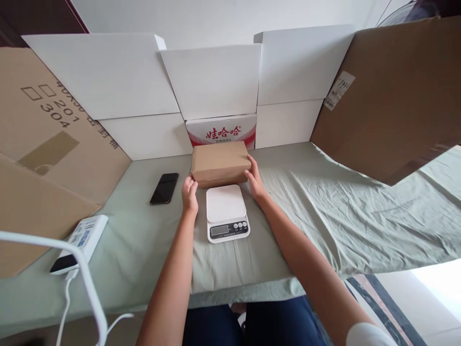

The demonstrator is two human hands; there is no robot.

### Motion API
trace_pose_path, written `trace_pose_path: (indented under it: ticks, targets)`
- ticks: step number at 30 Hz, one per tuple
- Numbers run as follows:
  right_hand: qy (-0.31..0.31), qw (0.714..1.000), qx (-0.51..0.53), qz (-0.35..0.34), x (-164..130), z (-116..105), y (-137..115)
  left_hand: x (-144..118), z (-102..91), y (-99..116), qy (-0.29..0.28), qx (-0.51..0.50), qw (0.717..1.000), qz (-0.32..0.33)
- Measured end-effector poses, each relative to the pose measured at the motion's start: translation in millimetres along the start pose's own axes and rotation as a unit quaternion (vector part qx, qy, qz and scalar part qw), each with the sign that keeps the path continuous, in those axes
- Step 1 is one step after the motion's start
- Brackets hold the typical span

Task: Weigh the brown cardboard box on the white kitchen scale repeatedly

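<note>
A brown cardboard box [220, 166] sits just behind a white kitchen scale [226, 204], close to the back of the cloth-covered table. My left hand [189, 194] grips the box's near left corner. On its right side, my right hand [255, 178] has its fingers around the near edge. The scale's platform is bare, and its dark display and round buttons face me. Whether the box's underside rests on the table is hidden from me.
A black phone [164, 188] lies to the left. Farther left are a white power strip [81, 242] and a white cable [84, 269]. Large brown cartons [392, 91] flank both sides. White boxes [212, 81] and a red-and-white printed carton [220, 129] line the back.
</note>
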State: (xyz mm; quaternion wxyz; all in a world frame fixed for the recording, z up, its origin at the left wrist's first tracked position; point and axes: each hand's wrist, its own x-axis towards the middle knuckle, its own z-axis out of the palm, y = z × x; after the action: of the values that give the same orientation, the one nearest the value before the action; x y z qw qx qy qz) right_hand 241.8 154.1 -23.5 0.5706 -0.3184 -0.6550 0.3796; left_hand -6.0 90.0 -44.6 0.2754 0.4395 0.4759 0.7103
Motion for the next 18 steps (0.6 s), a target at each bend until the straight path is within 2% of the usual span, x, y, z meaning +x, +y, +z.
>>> trace_pose_path:
  ticks: [11, 15, 18]
  targets:
    - [-0.006, 0.999, 0.026, 0.019, 1, 1, 6, 1, -1.3, -5, -0.002, -0.017, 0.999, -0.042]
    - [0.018, 0.998, 0.038, 0.036, 1, -4, 15, 5, -13.4, -2, 0.058, -0.032, 0.996, -0.056]
    - [0.042, 0.997, 0.046, 0.042, 0, -7, 20, 6, -21.1, 3, 0.086, -0.034, 0.995, -0.043]
